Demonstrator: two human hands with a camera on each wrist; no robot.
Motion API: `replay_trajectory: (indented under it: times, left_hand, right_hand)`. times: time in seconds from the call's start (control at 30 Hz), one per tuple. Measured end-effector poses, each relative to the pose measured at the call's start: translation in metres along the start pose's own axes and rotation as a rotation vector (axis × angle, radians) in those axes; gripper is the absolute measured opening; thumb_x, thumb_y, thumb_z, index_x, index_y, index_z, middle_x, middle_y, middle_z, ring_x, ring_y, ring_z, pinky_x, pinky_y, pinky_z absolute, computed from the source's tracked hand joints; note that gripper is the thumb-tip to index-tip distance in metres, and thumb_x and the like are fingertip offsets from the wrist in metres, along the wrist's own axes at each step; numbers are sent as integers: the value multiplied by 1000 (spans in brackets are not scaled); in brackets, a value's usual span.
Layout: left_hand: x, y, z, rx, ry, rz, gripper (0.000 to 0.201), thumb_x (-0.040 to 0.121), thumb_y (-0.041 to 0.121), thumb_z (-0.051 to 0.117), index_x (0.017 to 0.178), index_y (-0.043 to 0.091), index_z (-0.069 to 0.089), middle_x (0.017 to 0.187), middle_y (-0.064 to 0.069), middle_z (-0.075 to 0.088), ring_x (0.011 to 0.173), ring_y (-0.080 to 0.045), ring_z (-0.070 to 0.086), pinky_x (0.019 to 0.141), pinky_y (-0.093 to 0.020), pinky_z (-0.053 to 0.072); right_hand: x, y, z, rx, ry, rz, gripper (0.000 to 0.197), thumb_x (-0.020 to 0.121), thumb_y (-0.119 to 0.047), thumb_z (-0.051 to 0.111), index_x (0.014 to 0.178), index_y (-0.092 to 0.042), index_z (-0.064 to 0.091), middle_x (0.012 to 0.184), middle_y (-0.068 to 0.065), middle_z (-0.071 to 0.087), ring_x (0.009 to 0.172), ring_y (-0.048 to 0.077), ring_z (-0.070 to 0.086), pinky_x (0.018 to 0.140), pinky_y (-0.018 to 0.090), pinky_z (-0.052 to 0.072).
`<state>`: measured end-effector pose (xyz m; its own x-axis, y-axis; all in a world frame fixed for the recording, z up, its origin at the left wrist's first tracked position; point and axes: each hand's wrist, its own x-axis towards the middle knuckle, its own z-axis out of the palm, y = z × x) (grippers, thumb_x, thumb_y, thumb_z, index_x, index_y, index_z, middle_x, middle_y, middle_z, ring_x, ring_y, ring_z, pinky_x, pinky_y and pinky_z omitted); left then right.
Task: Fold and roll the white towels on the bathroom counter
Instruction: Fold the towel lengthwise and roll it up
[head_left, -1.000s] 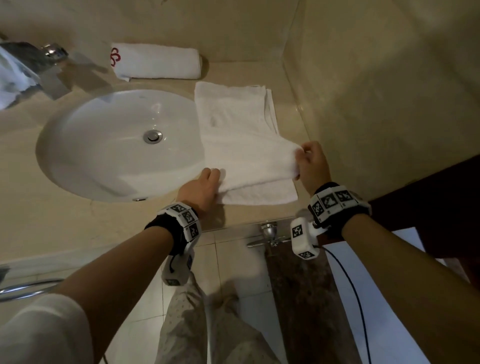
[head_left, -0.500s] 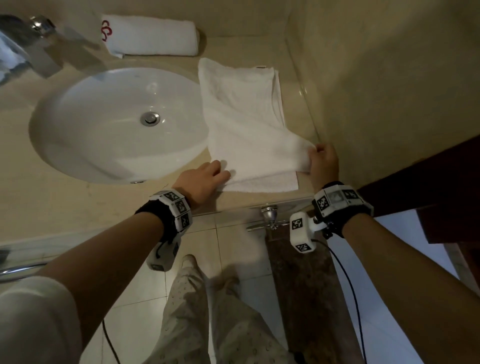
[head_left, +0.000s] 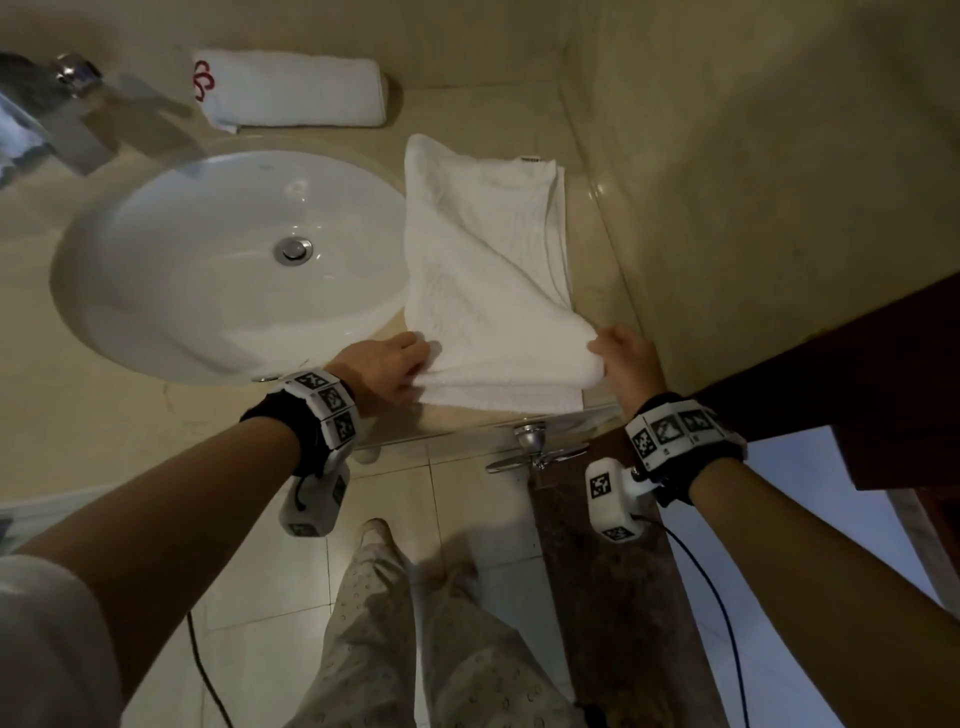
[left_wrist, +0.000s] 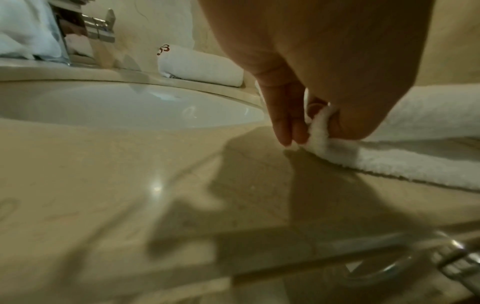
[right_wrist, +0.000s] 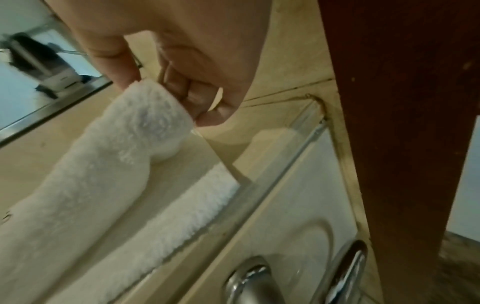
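A: Quick status, where's the towel?
B: Flat on the counter, right of the sink, long axis running away from the person. Already folded lengthwise, layers show along the right edge. Near end is doubled over into a fat fold by the counter's front edge.

A: Hands?
B: Both on that near fold. Left hand pinches the left corner, thumb and fingertips closed on the terry, per the left wrist cam. Right hand has the right end gripped; fingers curled under, thumb on top, roll end bunched between them and lifted a bit off the counter.

A: So rolling or folding?
B: Looks like the start of the roll, imo. Only a first turn at most, can't tell if it's a true turn or just a fold-over. The rest of the towel lies flat toward the wall.

A: Anything finished?
B: One rolled towel w/ a red logo sits at the back of the counter, behind the sink, next to the faucet. That one reads as done.

A: What's left?
B: Roll this one up along its length, then prob park it by the finished one. More white cloth at the far left edge of the head view, too cropped to say if it's another towel to do.
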<state>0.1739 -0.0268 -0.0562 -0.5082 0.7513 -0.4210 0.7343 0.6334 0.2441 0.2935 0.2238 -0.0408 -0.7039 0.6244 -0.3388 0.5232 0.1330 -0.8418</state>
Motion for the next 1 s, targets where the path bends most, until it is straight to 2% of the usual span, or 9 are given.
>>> replay_trajectory:
  times: [0.13, 0.27, 0.37, 0.43, 0.53, 0.6, 0.7, 0.83, 1.0]
  left_hand:
    - [-5, -4, 5, -115, 67, -31, 71, 68, 57, 29, 109, 5, 55, 112, -11, 49, 93, -30, 56, 73, -33, 44]
    - [-7, -2, 8, 24, 27, -32, 24, 88, 34, 51, 95, 12, 50, 116, -6, 45, 97, -26, 53, 69, -27, 37]
    - [-8, -5, 11, 104, -22, -12, 19, 90, 31, 53, 95, 13, 50, 118, -2, 41, 99, -23, 52, 68, -27, 36]
    - [-10, -9, 10, 64, -42, 10, 16, 88, 32, 53, 85, 16, 50, 111, 0, 40, 94, -22, 51, 69, -27, 34]
    - [-9, -9, -3, -117, -148, -15, 31, 81, 50, 45, 63, 25, 40, 88, 9, 40, 80, -16, 48, 74, -24, 31]
    - [-3, -8, -17, -180, -147, -115, 45, 89, 54, 40, 64, 17, 46, 75, 9, 46, 70, -15, 47, 74, -26, 32]
    - [12, -11, -39, -188, 33, -208, 44, 96, 46, 34, 73, 13, 51, 81, -9, 61, 75, -24, 52, 73, -31, 39]
    - [38, -27, -60, -293, 268, -281, 41, 97, 39, 38, 76, 8, 56, 81, -11, 62, 80, -28, 56, 69, -31, 38]
    - [88, -55, -82, -413, 381, -353, 31, 95, 35, 44, 97, 7, 57, 98, -12, 61, 89, -28, 54, 72, -32, 38]
  right_hand:
    - [-9, 16, 5, -38, -72, -41, 34, 85, 1, 52, 58, -19, 44, 62, -2, 43, 60, 11, 41, 57, 19, 35]
    - [-12, 39, 10, -210, -59, -76, 37, 82, 0, 55, 55, -19, 38, 57, -2, 38, 55, 10, 36, 56, 23, 33]
    - [-13, 38, 9, -376, -140, -187, 38, 78, -1, 58, 57, -19, 33, 58, -3, 33, 54, 9, 30, 54, 22, 28]
    - [-13, 34, 7, -474, -239, -195, 29, 78, -2, 59, 65, -17, 37, 62, -3, 35, 56, 11, 32, 57, 25, 31]
    - [-5, 21, 8, -606, -389, -85, 24, 82, -7, 58, 102, -11, 45, 73, -4, 40, 64, 11, 40, 56, 22, 34]
    - [8, 11, 9, -597, -457, 25, 40, 84, -12, 60, 120, -9, 43, 88, -2, 48, 80, 16, 47, 63, 24, 39]
    - [29, -4, 14, -544, -461, 119, 47, 87, -21, 60, 127, -4, 44, 116, 11, 53, 95, 23, 52, 80, 30, 44]
    - [56, -26, 29, -389, -383, 159, 41, 91, -22, 57, 126, -3, 48, 105, 7, 51, 95, 22, 52, 85, 33, 46]
    - [97, -52, 54, -246, -231, 188, 41, 90, -21, 58, 126, -3, 48, 103, 7, 52, 105, 29, 57, 97, 45, 47]
